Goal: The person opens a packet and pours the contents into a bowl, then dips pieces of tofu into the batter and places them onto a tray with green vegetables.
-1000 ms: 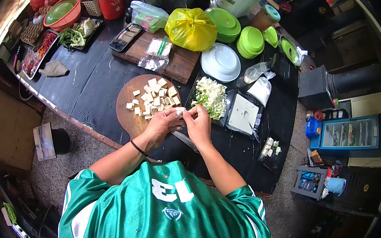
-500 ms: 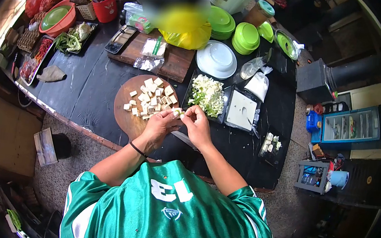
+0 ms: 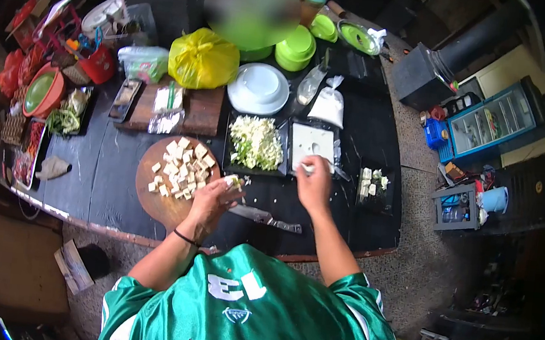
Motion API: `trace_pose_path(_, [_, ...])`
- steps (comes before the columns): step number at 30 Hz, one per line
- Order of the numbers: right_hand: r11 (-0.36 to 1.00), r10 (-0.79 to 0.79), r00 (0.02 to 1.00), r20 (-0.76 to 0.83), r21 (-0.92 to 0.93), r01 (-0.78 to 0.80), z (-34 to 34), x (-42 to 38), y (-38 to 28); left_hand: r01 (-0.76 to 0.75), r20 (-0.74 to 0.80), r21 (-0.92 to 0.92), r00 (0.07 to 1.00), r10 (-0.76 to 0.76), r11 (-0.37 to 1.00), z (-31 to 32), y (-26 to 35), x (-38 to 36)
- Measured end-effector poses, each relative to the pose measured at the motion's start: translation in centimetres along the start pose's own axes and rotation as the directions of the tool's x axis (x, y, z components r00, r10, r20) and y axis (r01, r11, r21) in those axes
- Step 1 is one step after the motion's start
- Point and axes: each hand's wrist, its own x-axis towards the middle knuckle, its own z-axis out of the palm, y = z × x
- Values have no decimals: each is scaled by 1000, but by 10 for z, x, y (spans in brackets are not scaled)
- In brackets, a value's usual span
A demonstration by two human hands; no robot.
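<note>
In my left hand (image 3: 212, 200) is a pale tofu piece (image 3: 234, 182) with green and white bits on it, beside the right edge of the round wooden board (image 3: 151, 205). Cut tofu cubes (image 3: 184, 169) are heaped on that board. My right hand (image 3: 314, 188) is at the near edge of a black tray of white liquid (image 3: 303, 140), fingers closed together; what they hold is too small to make out. Left of this tray stands a black tray of chopped vegetables (image 3: 255, 143). A knife (image 3: 261, 217) lies on the table between my hands.
Several tofu pieces (image 3: 369, 182) lie in a dark tray at the right. Behind are a stack of white plates (image 3: 258, 89), a bag of white powder (image 3: 328, 104), a yellow bag (image 3: 203, 60) and a thick wooden block (image 3: 202, 112). A red chilli tray (image 3: 31, 153) is far left.
My right hand has left the tofu piece and moved right to the tray of white liquid. My left hand keeps the piece. The view has shifted, and the knife shows more fully.
</note>
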Motion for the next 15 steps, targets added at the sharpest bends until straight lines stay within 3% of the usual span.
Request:
trace_pose_path(4, [977,17,992,-128,-210,-44,-48,6,47,35,-12,14,999,-35,999,15,-5,11])
trace_pose_path(6, [974,37,991,-130,-217,-65,-55,-1,52,28,-9,25,1000,-28,999,22,-6,15])
trace_pose_path(9, [994,-9,999,-40,-113,4,-42,-17,41,38,-20,-38,999,-39,999,23,-12,9])
trace_pose_path(13, [992,-109,987,121,81,99,-1,-30,15,29,-200,-103,979,-50,994,24,-3,-18])
trace_pose_path(15, [980,-153,970,188,157,124,21,-32,-3,0,-191,-124,981,-23,992,-15,-17,-22])
